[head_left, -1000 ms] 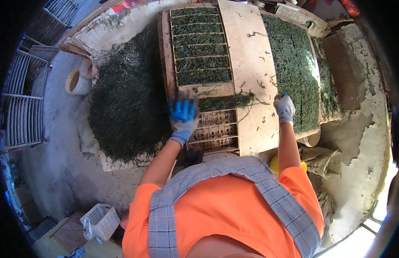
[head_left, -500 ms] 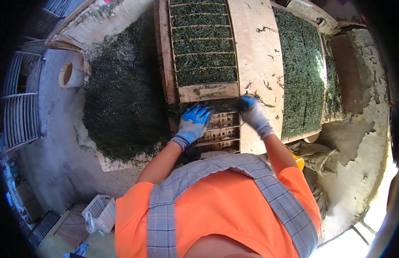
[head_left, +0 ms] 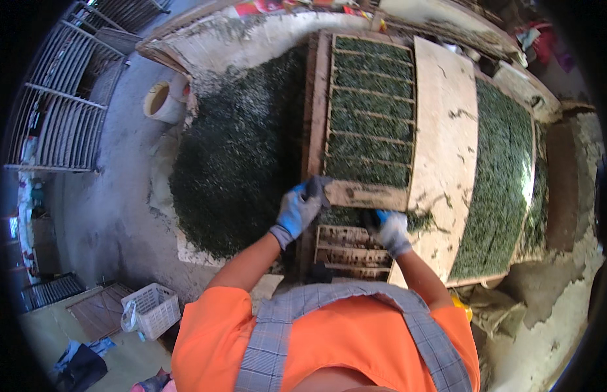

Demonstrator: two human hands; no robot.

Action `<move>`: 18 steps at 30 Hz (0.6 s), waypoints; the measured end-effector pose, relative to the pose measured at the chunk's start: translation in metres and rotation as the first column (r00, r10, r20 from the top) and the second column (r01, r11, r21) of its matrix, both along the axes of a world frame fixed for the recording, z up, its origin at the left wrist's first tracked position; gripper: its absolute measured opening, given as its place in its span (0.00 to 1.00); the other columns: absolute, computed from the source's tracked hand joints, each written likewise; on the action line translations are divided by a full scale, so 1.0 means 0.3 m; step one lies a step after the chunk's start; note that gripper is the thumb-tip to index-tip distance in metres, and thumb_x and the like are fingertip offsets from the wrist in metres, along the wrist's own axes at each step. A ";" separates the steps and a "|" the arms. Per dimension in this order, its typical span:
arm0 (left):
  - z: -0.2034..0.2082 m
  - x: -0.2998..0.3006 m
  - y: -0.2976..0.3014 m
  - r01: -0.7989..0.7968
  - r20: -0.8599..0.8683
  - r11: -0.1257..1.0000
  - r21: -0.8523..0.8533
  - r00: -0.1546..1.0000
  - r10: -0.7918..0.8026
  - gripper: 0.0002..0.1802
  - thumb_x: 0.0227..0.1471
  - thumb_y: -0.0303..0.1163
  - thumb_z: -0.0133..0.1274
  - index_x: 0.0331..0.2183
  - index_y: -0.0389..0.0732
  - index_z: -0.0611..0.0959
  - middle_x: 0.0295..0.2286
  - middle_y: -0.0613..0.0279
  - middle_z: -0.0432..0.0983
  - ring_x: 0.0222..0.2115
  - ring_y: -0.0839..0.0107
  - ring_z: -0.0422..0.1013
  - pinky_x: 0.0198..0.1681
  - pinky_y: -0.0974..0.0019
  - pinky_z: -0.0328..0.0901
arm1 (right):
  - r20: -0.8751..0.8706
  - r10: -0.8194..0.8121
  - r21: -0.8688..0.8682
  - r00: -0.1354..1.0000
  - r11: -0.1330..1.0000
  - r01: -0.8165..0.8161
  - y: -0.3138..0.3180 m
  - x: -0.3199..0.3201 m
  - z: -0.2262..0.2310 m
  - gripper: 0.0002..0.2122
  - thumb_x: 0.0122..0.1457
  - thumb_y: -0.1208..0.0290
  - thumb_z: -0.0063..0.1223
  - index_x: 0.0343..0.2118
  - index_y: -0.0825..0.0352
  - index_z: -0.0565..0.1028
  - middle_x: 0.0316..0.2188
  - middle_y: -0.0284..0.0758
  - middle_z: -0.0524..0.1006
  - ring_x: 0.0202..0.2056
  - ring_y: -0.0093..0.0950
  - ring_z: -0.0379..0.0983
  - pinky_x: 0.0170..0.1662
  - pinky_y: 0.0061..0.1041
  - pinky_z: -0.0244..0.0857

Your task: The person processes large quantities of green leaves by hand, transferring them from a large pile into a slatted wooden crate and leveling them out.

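My left hand (head_left: 298,210), in a blue and grey work glove, is at the left end of a short wooden plank (head_left: 367,194). Its fingertips are dark and blurred there, so their grip is unclear. My right hand (head_left: 391,230), gloved alike, reaches down just below the plank among dark green shreds (head_left: 343,216). Its fingers are partly lost in the dark stuff. The plank lies across a slatted wooden frame (head_left: 382,95) whose far rows are filled with the same shreds. Nearer me, bare slats (head_left: 352,255) show over a perforated base.
A big heap of dark green shreds (head_left: 241,157) lies on the left. To the right are a pale board (head_left: 444,130) with stray bits and a packed green mat (head_left: 493,183). A pale bucket (head_left: 165,103), metal racks (head_left: 71,91) and a white crate (head_left: 154,313) stand further left.
My view has swung left, so the frame appears further right. My left hand has gone from lying on the shreds to the plank's left end; my right hand has moved in beneath the plank.
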State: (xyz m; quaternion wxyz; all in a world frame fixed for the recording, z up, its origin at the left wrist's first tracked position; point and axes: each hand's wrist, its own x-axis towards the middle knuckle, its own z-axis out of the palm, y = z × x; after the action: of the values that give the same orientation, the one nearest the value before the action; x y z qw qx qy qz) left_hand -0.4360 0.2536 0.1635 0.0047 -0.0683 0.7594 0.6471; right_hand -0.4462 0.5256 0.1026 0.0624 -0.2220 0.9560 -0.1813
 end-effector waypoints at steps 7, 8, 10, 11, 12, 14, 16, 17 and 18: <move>-0.516 -0.834 -0.492 -0.317 -0.086 0.867 0.384 0.923 0.376 0.13 0.58 0.35 0.51 0.40 0.37 0.82 0.32 0.58 0.81 0.33 0.67 0.75 0.41 0.64 0.68 | -0.141 0.096 -0.019 0.985 0.995 -0.099 0.043 0.027 -0.028 0.10 0.42 0.60 0.63 0.26 0.59 0.77 0.26 0.38 0.77 0.27 0.41 0.74 0.30 0.38 0.66; -0.664 -0.922 -0.608 -0.345 -0.096 0.696 0.630 0.855 0.510 0.12 0.57 0.34 0.52 0.39 0.37 0.82 0.33 0.57 0.80 0.34 0.65 0.75 0.42 0.64 0.68 | -0.113 0.115 -0.064 0.987 0.990 -0.123 0.025 0.010 -0.013 0.12 0.41 0.60 0.64 0.26 0.59 0.77 0.28 0.38 0.77 0.28 0.41 0.73 0.31 0.39 0.65; -0.734 -1.099 -0.601 -0.547 0.021 0.596 0.588 0.747 0.665 0.12 0.55 0.30 0.52 0.41 0.38 0.81 0.34 0.55 0.80 0.33 0.59 0.75 0.42 0.63 0.69 | -0.184 0.139 -0.081 0.973 0.984 -0.156 0.044 0.010 -0.040 0.13 0.40 0.59 0.64 0.27 0.58 0.76 0.28 0.38 0.77 0.29 0.40 0.74 0.31 0.39 0.65; -0.763 -1.159 -0.588 -0.766 -0.199 0.636 0.097 0.611 0.766 0.12 0.54 0.28 0.52 0.42 0.38 0.80 0.34 0.55 0.80 0.33 0.57 0.75 0.42 0.62 0.69 | -0.178 0.141 -0.096 0.974 0.982 -0.160 0.047 0.000 -0.066 0.13 0.39 0.59 0.65 0.28 0.58 0.76 0.29 0.37 0.77 0.29 0.40 0.73 0.31 0.39 0.65; -0.756 -1.187 -0.550 -0.767 -0.270 0.621 -0.160 0.640 0.720 0.13 0.53 0.26 0.51 0.42 0.38 0.80 0.33 0.56 0.79 0.33 0.57 0.75 0.41 0.62 0.69 | -0.191 0.152 -0.068 0.970 0.984 -0.167 0.039 -0.001 -0.044 0.13 0.40 0.59 0.64 0.28 0.58 0.76 0.29 0.36 0.77 0.29 0.39 0.74 0.30 0.39 0.65; -0.635 -1.240 -0.412 -0.610 -0.211 0.681 -0.405 0.787 0.579 0.14 0.51 0.21 0.48 0.41 0.39 0.80 0.32 0.58 0.78 0.31 0.58 0.75 0.38 0.64 0.69 | -0.173 0.098 -0.006 0.980 0.995 -0.100 0.044 0.030 -0.048 0.11 0.41 0.62 0.64 0.28 0.57 0.76 0.30 0.34 0.77 0.28 0.37 0.73 0.28 0.37 0.64; -0.498 -1.203 -0.412 -0.446 -0.075 0.882 0.151 0.884 0.460 0.15 0.49 0.15 0.45 0.36 0.41 0.80 0.29 0.65 0.76 0.27 0.69 0.70 0.31 0.70 0.66 | -0.160 0.107 0.000 0.981 0.994 -0.108 0.035 0.021 -0.039 0.10 0.42 0.63 0.64 0.28 0.57 0.76 0.29 0.34 0.76 0.27 0.37 0.74 0.26 0.36 0.64; -0.455 -1.175 -0.441 -0.340 -0.013 0.679 0.651 0.889 0.458 0.17 0.48 0.11 0.43 0.32 0.43 0.79 0.26 0.71 0.73 0.23 0.79 0.65 0.26 0.75 0.62 | -0.152 0.128 -0.004 0.980 0.991 -0.130 0.025 0.015 -0.038 0.10 0.42 0.63 0.64 0.28 0.57 0.76 0.29 0.34 0.76 0.27 0.37 0.74 0.26 0.36 0.64; -0.404 -1.112 -0.409 -0.413 0.079 0.650 0.639 0.875 0.478 0.17 0.47 0.11 0.43 0.33 0.43 0.79 0.26 0.71 0.73 0.24 0.79 0.65 0.26 0.74 0.62 | -0.135 0.098 0.001 0.986 0.995 -0.098 0.027 0.034 -0.051 0.08 0.43 0.64 0.64 0.26 0.57 0.76 0.27 0.34 0.77 0.25 0.36 0.73 0.25 0.35 0.64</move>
State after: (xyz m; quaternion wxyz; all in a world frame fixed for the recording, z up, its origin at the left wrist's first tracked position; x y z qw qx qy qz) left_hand -0.7697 0.1308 0.0422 -0.1681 -0.2156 0.4527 0.8487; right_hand -0.4361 0.5338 0.0873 0.0060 -0.2806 0.9455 -0.1654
